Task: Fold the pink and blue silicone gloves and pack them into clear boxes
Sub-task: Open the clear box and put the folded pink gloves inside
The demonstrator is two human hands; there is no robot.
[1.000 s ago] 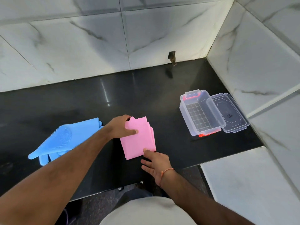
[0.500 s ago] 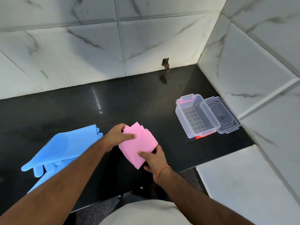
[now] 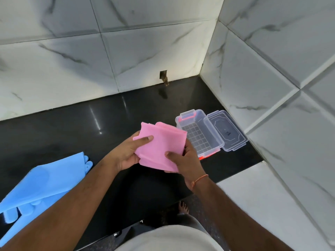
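While the blue silicone gloves (image 3: 41, 182) lie flat on the black bench (image 3: 59, 134) at the far left, seemingly one on top of the other though the overlap is hard to read, the folded pink silicone gloves (image 3: 159, 145) are held up above the bench near the middle. At their left edge the left hand (image 3: 126, 153) grips the bundle, thumb on top and fingers beneath. At the lower right corner the right hand (image 3: 186, 160) pinches it the same way, an orange thread bracelet (image 3: 199, 179) on its wrist. Just right of the pink bundle stands the clear box (image 3: 199, 134), open, with red latches, and its clear lid (image 3: 226, 133) lies flat, touching the box's right side, close to the marble-tiled wall (image 3: 272, 78).
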